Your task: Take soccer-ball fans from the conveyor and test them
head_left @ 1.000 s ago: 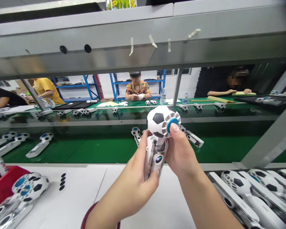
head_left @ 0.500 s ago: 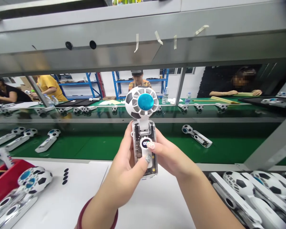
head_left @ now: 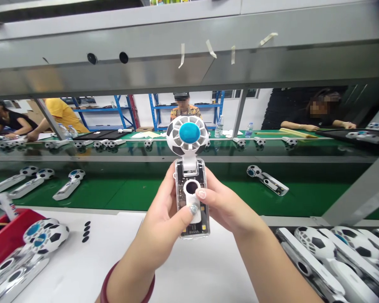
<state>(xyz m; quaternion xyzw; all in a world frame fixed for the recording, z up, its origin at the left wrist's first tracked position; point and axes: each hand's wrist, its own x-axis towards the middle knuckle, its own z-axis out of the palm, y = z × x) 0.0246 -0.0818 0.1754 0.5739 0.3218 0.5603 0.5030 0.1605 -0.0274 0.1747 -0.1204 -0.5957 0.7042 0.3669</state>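
A soccer-ball mini fan (head_left: 188,168) stands upright between our hands, its blue hub (head_left: 189,132) facing us. Our left hand (head_left: 153,237) and right hand (head_left: 229,210) are together, clamped on its clear handle (head_left: 192,219), with our left thumb (head_left: 193,209) on the lower edge of the round window (head_left: 192,187). We can read no brand or label on it. That window now shows dark, where half a second ago small lit digits glowed. Left of our left hand, on the white bench (head_left: 97,261), lie black pads (head_left: 86,231) and two more fans (head_left: 46,235) beside a red bin (head_left: 6,235). Right of our right hand, more fans (head_left: 331,256) lie side by side.
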